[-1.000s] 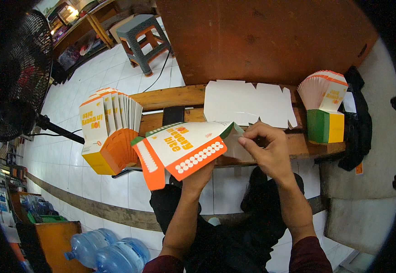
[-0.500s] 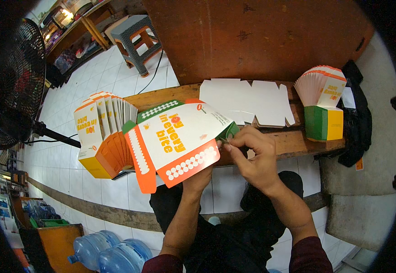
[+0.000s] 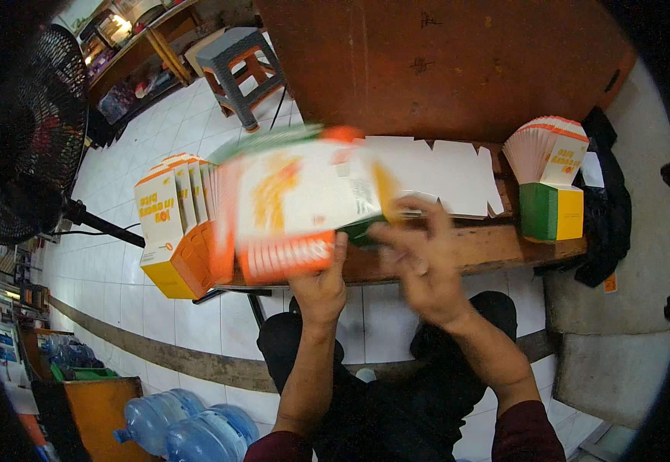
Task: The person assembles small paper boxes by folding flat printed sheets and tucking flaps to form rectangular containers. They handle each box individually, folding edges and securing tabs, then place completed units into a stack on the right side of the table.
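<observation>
My left hand grips a partly folded cardboard food box from below, its thumb up at the orange flap. The box is white with orange, green and yellow sides, and motion smears it. My right hand is beside the box's green and yellow right end, fingers apart and somewhat blurred; whether a fingertip touches the box I cannot tell. Behind the box, flat white box blanks lie on the wooden bench. Nested folded boxes fan out on the left.
Another nested stack of boxes stands at the bench's right end, by a black bag. A black fan is at the far left, a grey stool behind. Large blue water bottles lie on the tiled floor at lower left.
The box has swung upward and tilted back in my left hand, whose thumb now shows. My right hand's fingers have come off the green end flap and spread apart.
</observation>
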The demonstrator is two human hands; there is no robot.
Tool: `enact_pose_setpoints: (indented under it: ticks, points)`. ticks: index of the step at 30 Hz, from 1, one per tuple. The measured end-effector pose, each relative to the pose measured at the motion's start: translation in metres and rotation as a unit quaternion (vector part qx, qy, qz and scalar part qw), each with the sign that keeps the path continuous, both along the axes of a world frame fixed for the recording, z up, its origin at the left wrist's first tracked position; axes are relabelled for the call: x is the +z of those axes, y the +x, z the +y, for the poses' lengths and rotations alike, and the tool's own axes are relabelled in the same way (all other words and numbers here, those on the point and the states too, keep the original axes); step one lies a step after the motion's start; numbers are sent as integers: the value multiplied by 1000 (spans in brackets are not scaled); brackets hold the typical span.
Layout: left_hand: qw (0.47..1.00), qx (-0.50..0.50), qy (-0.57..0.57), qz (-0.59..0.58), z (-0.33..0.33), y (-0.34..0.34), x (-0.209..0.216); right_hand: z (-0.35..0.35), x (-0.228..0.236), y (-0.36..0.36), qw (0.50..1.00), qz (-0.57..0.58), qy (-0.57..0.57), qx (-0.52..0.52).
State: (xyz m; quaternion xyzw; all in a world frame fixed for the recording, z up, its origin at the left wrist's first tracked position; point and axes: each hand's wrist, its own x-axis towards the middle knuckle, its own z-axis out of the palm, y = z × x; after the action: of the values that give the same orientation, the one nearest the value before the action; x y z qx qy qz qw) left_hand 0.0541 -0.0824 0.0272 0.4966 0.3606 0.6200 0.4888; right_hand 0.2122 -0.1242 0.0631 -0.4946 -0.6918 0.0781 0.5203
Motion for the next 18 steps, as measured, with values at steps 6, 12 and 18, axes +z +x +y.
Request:
enact_pose_setpoints:
  ticks: [6, 12, 18]
  points:
    - [979, -108, -3, -175, 4, 8, -6, 19, -2, 33, 929, 327, -174, 6]
    - [980, -9, -31, -198, 14, 5, -5, 9, 11, 21, 901, 363, -212, 107]
    - [938, 136, 228, 222, -5, -21, 58, -7, 29, 47, 961, 12, -192, 199]
